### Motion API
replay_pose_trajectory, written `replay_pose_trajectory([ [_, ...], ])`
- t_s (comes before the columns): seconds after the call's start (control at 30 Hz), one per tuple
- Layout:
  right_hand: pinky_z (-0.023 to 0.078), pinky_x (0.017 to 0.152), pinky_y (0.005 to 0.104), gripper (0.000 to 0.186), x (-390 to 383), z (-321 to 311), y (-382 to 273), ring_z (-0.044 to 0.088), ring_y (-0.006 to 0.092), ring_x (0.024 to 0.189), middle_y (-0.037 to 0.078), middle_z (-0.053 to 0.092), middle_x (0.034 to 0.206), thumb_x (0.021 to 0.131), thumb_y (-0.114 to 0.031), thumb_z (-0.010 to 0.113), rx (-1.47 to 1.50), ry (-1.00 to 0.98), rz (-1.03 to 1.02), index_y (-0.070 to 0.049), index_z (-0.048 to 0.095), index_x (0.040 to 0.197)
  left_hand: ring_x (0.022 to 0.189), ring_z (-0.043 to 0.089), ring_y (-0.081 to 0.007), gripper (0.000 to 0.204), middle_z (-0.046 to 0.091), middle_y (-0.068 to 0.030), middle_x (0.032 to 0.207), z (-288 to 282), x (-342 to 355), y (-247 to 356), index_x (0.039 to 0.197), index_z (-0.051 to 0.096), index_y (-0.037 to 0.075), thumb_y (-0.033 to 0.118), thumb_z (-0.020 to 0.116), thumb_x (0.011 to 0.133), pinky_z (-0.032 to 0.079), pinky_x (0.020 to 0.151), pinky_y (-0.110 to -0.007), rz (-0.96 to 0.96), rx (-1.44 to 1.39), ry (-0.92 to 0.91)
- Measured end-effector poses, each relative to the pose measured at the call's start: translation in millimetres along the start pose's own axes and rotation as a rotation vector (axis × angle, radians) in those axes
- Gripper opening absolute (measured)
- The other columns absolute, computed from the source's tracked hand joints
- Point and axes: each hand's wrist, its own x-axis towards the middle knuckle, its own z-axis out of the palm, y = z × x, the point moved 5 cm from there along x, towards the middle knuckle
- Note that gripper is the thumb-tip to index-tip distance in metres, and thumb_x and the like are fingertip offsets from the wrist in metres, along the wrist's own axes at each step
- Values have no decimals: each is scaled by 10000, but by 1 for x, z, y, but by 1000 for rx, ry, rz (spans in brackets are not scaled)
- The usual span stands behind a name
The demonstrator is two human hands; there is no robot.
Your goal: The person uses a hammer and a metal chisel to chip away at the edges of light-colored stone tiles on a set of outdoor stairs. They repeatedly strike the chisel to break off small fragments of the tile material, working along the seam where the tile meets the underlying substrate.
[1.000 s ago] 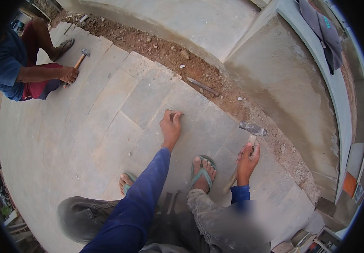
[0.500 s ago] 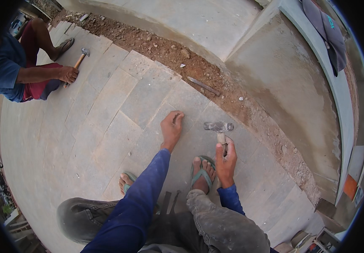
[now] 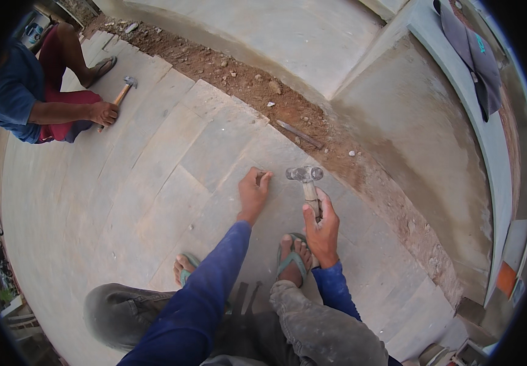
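Observation:
My right hand [image 3: 322, 226] grips the pale handle of a hammer [image 3: 304, 174] with a dusty, heavy head, held just right of my left hand [image 3: 254, 196]. The fingers of my left hand are closed on or near the grey stone paving [image 3: 129, 207]; what they pinch, if anything, is too small to make out. Just beyond, a metal bar [image 3: 300, 134], like a chisel, lies along the rough edge of the paving. My feet in green flip-flops [image 3: 291, 262] are below my hands, between my dusty trouser legs.
At the upper left a co-worker [image 3: 16, 97] sits on the paving, holding a claw hammer [image 3: 123, 91]. A dirt strip [image 3: 215, 61] with stones separates the paving from concrete slabs [image 3: 416, 146]. A dark grey cloth [image 3: 471, 55] hangs on the curved ledge at the right.
The hammer in my right hand has moved left, from near the dirt edge to beside my left hand. My left hand sits slightly lower and further right in the view, still closed.

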Motion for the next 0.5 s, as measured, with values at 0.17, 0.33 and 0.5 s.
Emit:
replay_pose_trajectory([
  [0.17, 508, 908, 428, 478, 6, 2, -17, 644, 381, 1063, 233, 639, 1183, 952, -137, 639, -176, 30, -284, -5, 538, 1401, 780, 717, -213, 158, 743, -158, 864, 3, -4, 9, 923, 692, -1, 152, 730, 921, 542, 732, -332, 50, -61, -22],
  [0.33, 509, 752, 425, 502, 17, 14, -36, 628, 334, 838, 171, 599, 950, 950, -97, 645, -317, -82, -400, -68, 537, 1439, 744, 687, -299, 105, 689, -172, 812, 0, -6, 17, 904, 677, 20, 104, 736, 885, 525, 690, -371, 154, 16, 12],
  [0.5, 505, 675, 422, 522, 17, 31, -49, 606, 316, 743, 142, 561, 882, 941, -103, 659, -419, -149, -505, -94, 539, 1449, 743, 654, -387, 132, 662, -199, 817, -2, -5, 5, 870, 642, 17, 99, 744, 855, 506, 664, -420, 138, 22, 40],
])
